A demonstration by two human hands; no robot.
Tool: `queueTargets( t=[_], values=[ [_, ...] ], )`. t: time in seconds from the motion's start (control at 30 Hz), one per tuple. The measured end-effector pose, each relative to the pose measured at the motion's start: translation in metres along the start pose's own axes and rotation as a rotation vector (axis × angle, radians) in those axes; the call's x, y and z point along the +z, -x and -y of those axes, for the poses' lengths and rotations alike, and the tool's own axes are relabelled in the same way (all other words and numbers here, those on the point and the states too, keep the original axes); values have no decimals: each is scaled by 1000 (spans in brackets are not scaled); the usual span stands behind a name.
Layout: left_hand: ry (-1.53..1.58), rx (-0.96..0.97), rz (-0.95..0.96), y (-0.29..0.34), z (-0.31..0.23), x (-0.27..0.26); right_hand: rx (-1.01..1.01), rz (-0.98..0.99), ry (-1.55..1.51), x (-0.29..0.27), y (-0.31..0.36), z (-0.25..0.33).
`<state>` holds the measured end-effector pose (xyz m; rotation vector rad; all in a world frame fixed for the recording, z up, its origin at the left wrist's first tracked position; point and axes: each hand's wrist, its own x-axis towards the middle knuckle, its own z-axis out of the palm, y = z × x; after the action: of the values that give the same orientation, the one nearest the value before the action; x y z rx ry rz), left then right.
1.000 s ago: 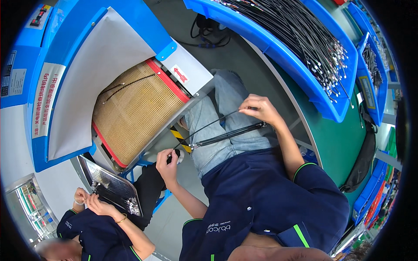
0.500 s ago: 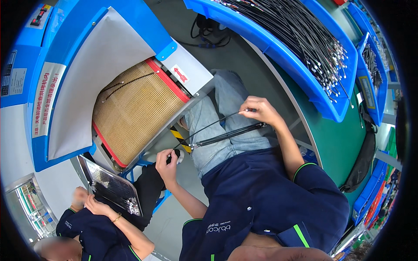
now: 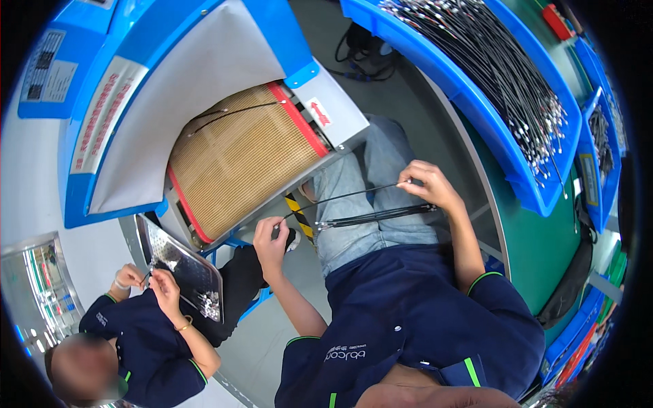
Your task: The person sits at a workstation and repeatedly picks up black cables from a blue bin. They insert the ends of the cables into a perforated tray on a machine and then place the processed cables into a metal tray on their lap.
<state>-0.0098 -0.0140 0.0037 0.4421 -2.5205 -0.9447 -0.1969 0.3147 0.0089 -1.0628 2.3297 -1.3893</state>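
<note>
A thin black cable [image 3: 345, 196] is stretched between my two hands above my lap, slanting up to the right. My left hand [image 3: 271, 246] pinches its left end between thumb and fingers. Its other end, with a small connector, is pinched in my right hand [image 3: 431, 184]. Below it, a bundle of similar black cables [image 3: 376, 217] lies across my jeans, connector ends pointing left. Two more loose black cables [image 3: 238, 115] rest on the tan mesh conveyor belt [image 3: 238, 166] in front of me, one reaching toward the red belt edge.
A blue-framed machine [image 3: 299, 64] with a white flap surrounds the belt. To the right, a large blue bin [image 3: 469, 139] full of black cables stands on a green table [image 3: 537, 258]. At left, a co-worker [image 3: 146, 340] handles something small over a metal tray [image 3: 216, 272].
The whole view has shifted, so the machine and bin sit farther right. My hands still hold the cable stretched. The co-worker's hands have come together beside the tray.
</note>
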Motion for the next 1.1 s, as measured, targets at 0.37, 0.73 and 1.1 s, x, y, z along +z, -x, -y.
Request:
queueTargets(
  t=[0.37,0.73,1.1],
  values=[
    [-95,9,-58,-85,44,-42,-203,-111,117,49,-69,25],
    [-115,-9,-100,-146,119,-54,-173,-226,180,120,-136,20],
    [-122,-34,-113,-151,140,-44,-138,-237,196,120,-138,25]
  ],
)
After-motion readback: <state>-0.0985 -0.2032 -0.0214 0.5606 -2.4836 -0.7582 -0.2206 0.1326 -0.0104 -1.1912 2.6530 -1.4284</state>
